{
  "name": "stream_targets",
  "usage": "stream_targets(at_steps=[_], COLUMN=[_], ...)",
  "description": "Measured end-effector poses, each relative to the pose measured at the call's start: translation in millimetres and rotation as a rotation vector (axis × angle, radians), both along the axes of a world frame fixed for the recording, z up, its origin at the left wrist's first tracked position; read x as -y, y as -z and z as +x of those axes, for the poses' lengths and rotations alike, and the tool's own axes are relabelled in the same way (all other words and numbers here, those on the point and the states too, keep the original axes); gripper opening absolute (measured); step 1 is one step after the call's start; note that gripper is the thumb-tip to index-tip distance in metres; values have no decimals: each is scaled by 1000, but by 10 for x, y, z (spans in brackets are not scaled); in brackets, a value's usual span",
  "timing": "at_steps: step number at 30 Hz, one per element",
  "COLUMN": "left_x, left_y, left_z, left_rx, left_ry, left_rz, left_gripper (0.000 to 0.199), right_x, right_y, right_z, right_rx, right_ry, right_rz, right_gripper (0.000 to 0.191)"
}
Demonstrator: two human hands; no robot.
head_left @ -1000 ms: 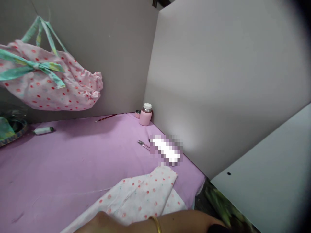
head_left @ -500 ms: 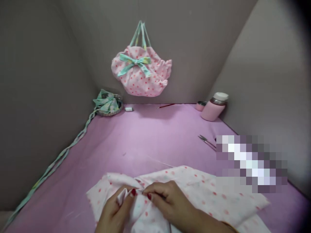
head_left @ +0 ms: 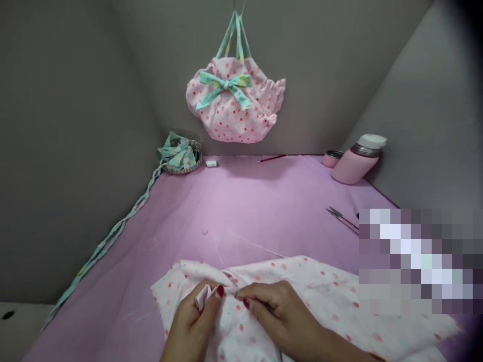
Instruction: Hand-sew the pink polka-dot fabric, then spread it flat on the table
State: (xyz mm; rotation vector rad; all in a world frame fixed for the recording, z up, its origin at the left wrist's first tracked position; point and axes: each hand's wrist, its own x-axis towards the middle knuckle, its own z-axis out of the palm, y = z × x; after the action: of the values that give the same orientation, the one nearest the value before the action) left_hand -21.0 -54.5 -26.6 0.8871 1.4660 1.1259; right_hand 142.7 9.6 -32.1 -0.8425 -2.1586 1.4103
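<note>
On a smooth lilac-covered tabletop (head_left: 260,211), thin white dotted fabric (head_left: 332,296) lies beneath the left hand (head_left: 193,315) and right hand (head_left: 283,312), its longer stretch running rightward, nearer the right hand; both pinch a soft crumpled fold, anything finer in the right's grip too small to tell

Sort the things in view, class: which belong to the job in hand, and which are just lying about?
Apparently in the job:
dotted cloth, pinched by left hand and right hand

Apparently just lying or hanging about:
snips
pink bottle
pink cup
red stick
white cylinder
green cloth in round basket
hanging pink piece
</note>
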Motion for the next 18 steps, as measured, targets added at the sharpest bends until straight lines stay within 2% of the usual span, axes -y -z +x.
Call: stream_targets(at_steps=[18], left_x=[6], left_y=[-10], left_z=[0], left_rx=[-1], left_ry=[4], left_rz=[-11], left_gripper=[21], right_x=[-16], right_y=[-21], right_z=[-6], right_rx=[31], right_ry=[-4], right_rz=[-15], right_gripper=[33])
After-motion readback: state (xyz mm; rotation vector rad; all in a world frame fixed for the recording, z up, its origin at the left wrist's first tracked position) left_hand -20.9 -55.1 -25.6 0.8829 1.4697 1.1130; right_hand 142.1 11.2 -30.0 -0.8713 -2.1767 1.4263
